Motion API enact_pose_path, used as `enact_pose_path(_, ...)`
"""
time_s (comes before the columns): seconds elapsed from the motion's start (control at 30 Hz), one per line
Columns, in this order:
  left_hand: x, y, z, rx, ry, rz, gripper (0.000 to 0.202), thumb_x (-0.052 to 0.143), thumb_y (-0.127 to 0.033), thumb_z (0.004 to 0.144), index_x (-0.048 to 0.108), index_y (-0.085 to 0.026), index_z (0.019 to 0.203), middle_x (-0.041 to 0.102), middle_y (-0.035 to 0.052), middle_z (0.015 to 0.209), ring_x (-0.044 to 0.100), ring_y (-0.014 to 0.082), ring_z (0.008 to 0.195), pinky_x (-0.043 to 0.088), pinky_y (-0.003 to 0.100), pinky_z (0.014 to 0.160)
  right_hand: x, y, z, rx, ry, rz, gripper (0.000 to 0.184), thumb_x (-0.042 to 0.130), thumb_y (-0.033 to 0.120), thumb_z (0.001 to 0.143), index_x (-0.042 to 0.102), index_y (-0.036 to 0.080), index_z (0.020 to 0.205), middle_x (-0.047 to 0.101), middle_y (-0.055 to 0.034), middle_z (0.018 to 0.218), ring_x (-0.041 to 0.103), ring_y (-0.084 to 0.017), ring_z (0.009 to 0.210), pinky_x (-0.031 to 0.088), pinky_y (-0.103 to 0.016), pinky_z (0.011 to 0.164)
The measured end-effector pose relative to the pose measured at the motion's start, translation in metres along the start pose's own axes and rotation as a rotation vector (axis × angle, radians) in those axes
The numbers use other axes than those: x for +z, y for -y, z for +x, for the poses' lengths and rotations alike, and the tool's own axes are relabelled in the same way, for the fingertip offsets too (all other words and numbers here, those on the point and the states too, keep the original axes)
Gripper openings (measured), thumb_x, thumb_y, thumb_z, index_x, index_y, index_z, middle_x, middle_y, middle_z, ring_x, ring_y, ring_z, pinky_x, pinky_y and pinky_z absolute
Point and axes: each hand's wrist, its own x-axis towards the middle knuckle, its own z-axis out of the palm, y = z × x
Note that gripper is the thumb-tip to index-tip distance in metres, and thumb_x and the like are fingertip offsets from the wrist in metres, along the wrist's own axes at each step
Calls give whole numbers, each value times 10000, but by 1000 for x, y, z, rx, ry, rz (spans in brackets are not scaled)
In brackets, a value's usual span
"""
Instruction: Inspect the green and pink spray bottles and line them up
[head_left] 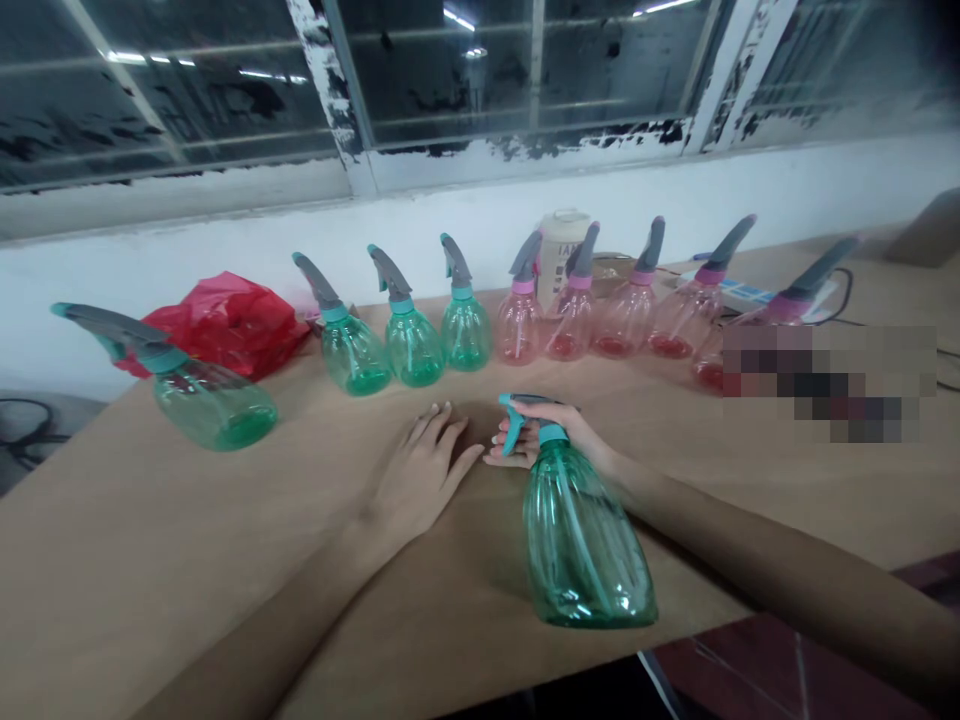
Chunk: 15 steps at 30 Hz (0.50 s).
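1. Right hand [577,428]: closed about the head of the green spray bottle [585,540], near the trigger.
2. Held bottle: tilted, above the front part of the worktop [150,550]; whether its base touches the surface cannot be told.
3. Left hand [431,470]: palm down at the worktop, holding nothing, fingers extended and partly apart, beside the right hand's fingertips.
4. Back row: three green bottles [415,350] at left, five pink bottles [622,322] at right, with liquid in their bases.
5. Far left: another green bottle [214,410], in front of a red plastic bag [232,320].
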Motion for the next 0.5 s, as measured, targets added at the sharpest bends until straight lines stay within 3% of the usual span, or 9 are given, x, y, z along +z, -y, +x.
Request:
enact_pose_path(0.13, 1, 0, 0, -11, -14, 4, 467, 306, -442, 947, 513, -130, 1226, 468, 141, 1355, 395, 263, 1278, 359, 440, 1028, 0, 0, -3, 45, 45, -90, 117, 639, 205, 731, 612, 105, 678, 628, -33, 614, 614, -134, 575, 493, -454, 874)
enact_pose_path(0.33, -2, 0, 0, -1, 27, 0, 433, 326, -387, 947, 496, -113, 1236, 450, 154, 1366, 372, 276, 1294, 366, 449, 1021, -6, -2, 4, 120, 126, -32, 233, 611, 307, 790, 650, 86, 850, 678, -108, 798, 652, -215, 894, 453, -424, 937)
enact_pose_path(0.5, -3, -1, 0, -6, 46, 5, 411, 345, -356, 944, 496, -106, 1233, 446, 155, 1367, 363, 281, 1296, 365, 450, 1018, -8, 0, 7, 154, 137, -33, 285, 634, 348, 778, 645, 83, 882, 684, -120, 851, 648, -219, 937, 447, -404, 949)
